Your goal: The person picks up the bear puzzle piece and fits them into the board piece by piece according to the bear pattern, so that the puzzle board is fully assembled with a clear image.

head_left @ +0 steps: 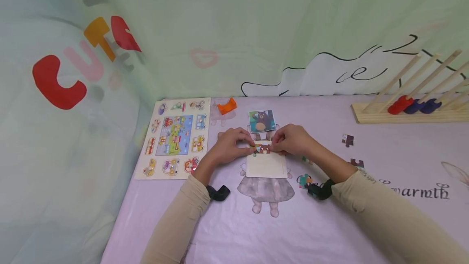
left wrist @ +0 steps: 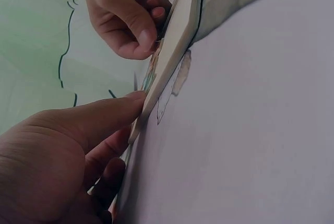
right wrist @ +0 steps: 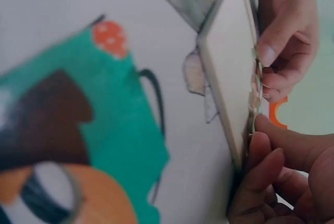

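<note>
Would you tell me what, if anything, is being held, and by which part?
Left hand and right hand touch the puzzle pieces on the board at opposite ends; whether either grips cannot be told.

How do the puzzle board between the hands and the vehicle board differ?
The puzzle board is smaller, the vehicle board larger. The puzzle board's surface is mostly bare, while the vehicle board carries colorful pictures around a central scene. Both are pale and roughly rectangular.

We see a smooth, matt wooden tray (head_left: 266, 167); from it, between two and three o'clock, a matt wooden rack (head_left: 410, 119); at eleven, a smooth, plastic-looking orange piece (head_left: 227, 107); beneath, a faintly glossy sheet (head_left: 234, 231).
</note>
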{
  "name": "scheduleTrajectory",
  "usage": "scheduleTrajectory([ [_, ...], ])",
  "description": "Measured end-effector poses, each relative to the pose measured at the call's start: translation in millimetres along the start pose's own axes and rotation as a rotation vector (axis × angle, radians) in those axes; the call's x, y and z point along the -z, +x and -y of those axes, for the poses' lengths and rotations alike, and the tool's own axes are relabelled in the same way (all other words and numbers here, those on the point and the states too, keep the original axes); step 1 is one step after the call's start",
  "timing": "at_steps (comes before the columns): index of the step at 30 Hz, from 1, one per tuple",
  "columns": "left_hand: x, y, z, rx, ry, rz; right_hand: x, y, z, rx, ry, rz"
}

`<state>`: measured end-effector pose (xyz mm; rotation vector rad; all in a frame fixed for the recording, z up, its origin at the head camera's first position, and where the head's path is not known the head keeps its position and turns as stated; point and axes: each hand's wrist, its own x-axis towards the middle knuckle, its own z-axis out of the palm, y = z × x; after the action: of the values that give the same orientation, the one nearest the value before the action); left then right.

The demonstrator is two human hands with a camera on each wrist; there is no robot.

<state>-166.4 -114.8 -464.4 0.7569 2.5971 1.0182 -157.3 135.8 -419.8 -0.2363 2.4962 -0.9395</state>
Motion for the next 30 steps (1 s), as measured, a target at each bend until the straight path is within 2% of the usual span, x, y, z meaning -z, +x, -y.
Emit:
scheduleTrajectory([
  [6, -0.9, 3.2, -1.0, 0.024, 0.005, -0.001, -1.2, 2.2, 0.1, 0.012, -0.032, -0.008],
  [14, -3.9, 13.9, -11.4, 0.155, 0.009, -0.038, -1.0, 2.8, -0.1, 0.013, -0.04, -0.029],
  [18, -4.9, 16.9, -15.8, 0.199, 0.025, -0.04, -1.1, 2.8, 0.4, 0.017, -0.036, -0.029],
  [30, -4.0, 18.6, -21.9, 0.235, 0.033, -0.03, -2.4, 3.0, -0.7, 0.001, -0.03, -0.018],
])
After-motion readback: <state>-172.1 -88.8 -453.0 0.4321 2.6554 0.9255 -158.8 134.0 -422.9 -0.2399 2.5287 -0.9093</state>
